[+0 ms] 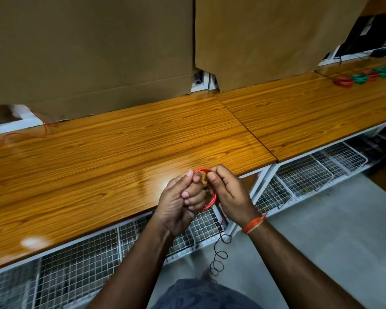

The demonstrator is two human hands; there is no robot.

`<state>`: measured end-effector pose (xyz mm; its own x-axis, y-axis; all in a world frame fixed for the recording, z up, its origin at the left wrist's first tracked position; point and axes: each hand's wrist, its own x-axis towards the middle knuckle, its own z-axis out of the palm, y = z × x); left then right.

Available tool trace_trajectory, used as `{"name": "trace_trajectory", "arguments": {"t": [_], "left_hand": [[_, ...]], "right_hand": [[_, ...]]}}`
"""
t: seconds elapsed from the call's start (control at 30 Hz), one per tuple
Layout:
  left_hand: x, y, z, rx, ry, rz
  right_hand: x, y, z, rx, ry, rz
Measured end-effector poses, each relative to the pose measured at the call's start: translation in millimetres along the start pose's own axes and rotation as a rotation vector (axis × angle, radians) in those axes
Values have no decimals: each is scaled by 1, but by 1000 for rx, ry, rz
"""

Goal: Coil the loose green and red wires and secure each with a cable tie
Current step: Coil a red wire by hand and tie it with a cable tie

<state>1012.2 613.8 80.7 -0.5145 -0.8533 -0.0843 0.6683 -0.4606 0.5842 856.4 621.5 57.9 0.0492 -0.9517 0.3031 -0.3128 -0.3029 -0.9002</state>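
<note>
Both hands up at the desk's (120,152) near edge, working one red wire coil (211,195) between them. Left hand (178,204): fingers curled in tight, thumb tip and forefinger pinching the coil's top arc, other fingers folded through the ring. Right hand (230,195): fingers curled round the coil's right side, thumb pressed on the top arc just beside the left thumb. Coil stands roughly upright, held off the desk surface, over its front edge.

Loose tail of wire (218,257) drops from under the right hand, looks dark in the shadow, hangs in small curly loops down toward the floor (321,241) near the person's lap. Whether it's the same strand as the coil: can't tell, junction is hidden behind the palm. No cable tie that I can make out in the grip.

Orange thread band (253,224) on the right wrist.

Far right of the hands, well away along the desk: row of finished red and green coils (366,78) lying flat, alternating colours, touching or nearly so. Far left of the hands, near the back edge: loose red wire (27,136) trailing across the desk from under the brown paper sheets (98,52) that hang behind it.

Below the hands, under the desk: white wire-mesh baskets (303,177) on a white frame
</note>
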Motion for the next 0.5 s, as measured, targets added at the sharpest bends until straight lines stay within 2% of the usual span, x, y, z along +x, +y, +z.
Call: {"name": "trace_trajectory", "arguments": {"t": [0.07,0.13,0.2,0.3,0.37,0.5], "left_hand": [[2,7,-1,-104,57,44],[4,18,-7,-210,114,107],[4,31,-15,-287,162,178],[3,39,-26,-333,225,268],[4,36,-28,-280,278,293],[10,22,-25,-26,335,309]], "right_hand": [[-10,10,-5,94,-81,119],[-25,27,-15,50,-123,203],[-42,43,-27,16,-85,241],[-55,53,-42,54,62,296],[-55,48,-46,-3,92,262],[-41,17,-40,-169,-9,13]]}}
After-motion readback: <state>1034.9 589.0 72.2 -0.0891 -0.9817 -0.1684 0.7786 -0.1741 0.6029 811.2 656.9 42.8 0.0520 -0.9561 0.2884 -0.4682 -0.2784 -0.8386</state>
